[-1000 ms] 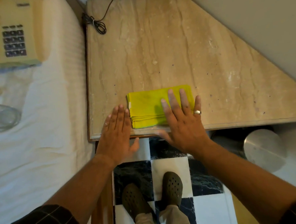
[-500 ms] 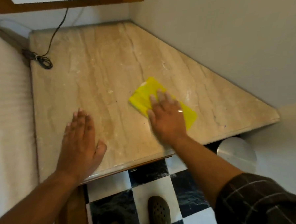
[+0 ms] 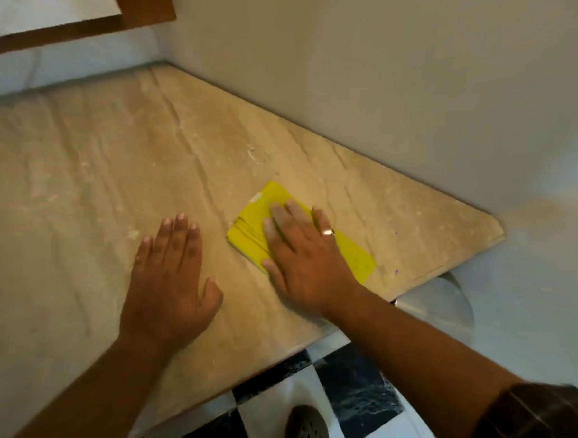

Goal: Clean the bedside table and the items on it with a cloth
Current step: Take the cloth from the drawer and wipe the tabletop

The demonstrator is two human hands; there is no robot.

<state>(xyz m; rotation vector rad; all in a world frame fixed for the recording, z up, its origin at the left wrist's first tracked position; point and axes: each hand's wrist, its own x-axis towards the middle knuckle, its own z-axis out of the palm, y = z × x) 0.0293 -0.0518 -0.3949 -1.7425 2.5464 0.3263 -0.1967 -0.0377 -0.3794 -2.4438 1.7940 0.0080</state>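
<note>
The bedside table [image 3: 94, 168] has a beige marble top with pale smears and a slanted right edge along the wall. A folded yellow cloth [image 3: 253, 225] lies flat on it near the front right. My right hand [image 3: 300, 261] presses down on the cloth with straight fingers; a ring shows on one finger. Flat on the bare marble, my left hand [image 3: 170, 278] rests palm down, a short way left of the cloth and not touching it.
A white wall [image 3: 407, 78] runs close along the table's right edge. A round metal bin lid [image 3: 439, 308] sits below the front right corner. Checkered floor tiles [image 3: 353, 389] and my shoe [image 3: 305, 429] show below. A wooden frame [image 3: 70, 29] hangs behind.
My right hand has slid the cloth from the front edge onto the table and toward the right. My left hand moved up onto the marble. The view has swung right, away from the bed.
</note>
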